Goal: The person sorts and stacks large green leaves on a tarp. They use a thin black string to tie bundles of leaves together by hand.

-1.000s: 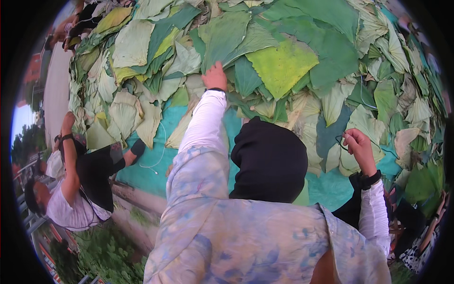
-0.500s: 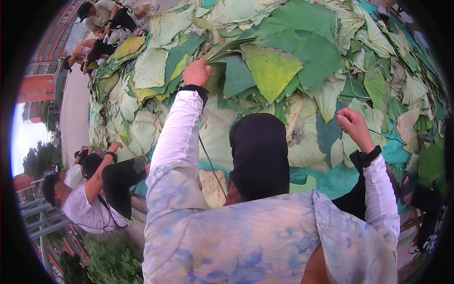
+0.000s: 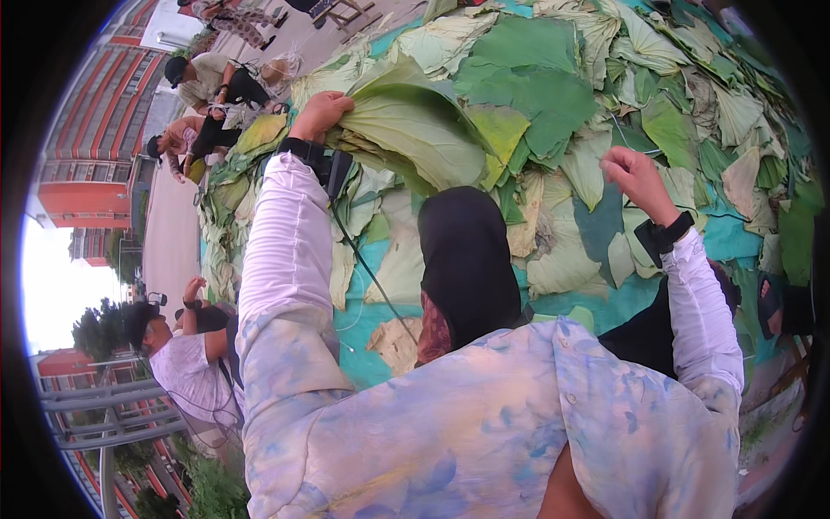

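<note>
My left hand [image 3: 320,115] is closed on the edge of several pale green lotus leaves [image 3: 424,134], lifted and curving above the heap. Their free side hangs down to the right, partly over a yellow-green leaf [image 3: 508,130]. Over to the right, my right hand [image 3: 638,180] is raised above the leaves with its fingers pinched together. Whatever they hold, if anything, is too small to make out. Below it lies a dark green leaf [image 3: 598,238]. A large dark green leaf [image 3: 532,65] rests on the pile beyond the lifted ones.
Layered leaves cover a teal sheet [image 3: 367,346], with a brownish leaf piece [image 3: 396,346] near me. A dark cable [image 3: 367,268] runs from my left wrist. One person [image 3: 186,355] sits close on my left, others [image 3: 212,82] farther off beside the paved ground [image 3: 169,225].
My left hand has moved left and lifted the pale leaves off the heap, turning their undersides into view. The right hand stays raised, slightly higher and farther left.
</note>
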The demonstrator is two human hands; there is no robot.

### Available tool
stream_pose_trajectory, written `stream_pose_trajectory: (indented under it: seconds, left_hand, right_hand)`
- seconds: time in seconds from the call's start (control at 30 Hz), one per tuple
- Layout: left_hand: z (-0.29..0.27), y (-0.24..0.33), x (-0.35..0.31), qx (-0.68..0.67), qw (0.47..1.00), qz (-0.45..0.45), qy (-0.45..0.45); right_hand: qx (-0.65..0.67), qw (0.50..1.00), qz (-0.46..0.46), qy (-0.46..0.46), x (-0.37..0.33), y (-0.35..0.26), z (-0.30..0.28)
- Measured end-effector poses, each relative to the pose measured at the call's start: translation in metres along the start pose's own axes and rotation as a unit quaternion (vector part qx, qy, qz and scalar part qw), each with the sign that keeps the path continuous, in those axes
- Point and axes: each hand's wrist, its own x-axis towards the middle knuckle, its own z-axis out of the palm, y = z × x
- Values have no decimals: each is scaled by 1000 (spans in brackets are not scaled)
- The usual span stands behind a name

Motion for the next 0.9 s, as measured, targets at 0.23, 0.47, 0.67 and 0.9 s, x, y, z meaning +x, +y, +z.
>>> stream_pose_trajectory:
  seconds: [0.23,0.47,0.67,0.9]
  left_hand:
    - [-4,39,-5,-244,969,-26,13]
    - [131,-54,58,-497,860,-118,-6]
    - [256,-127,54,-409,856,-315,-24]
    - [286,-140,44,-386,868,-298,-93]
  right_hand:
    - [-21,1000,-5,5,-3,2,-8]
    - [-17,1000,7,11,-2,5,1]
    - [-20,999,45,-6,8,14,5]
    - [-10,994,96,-57,13,13,11]
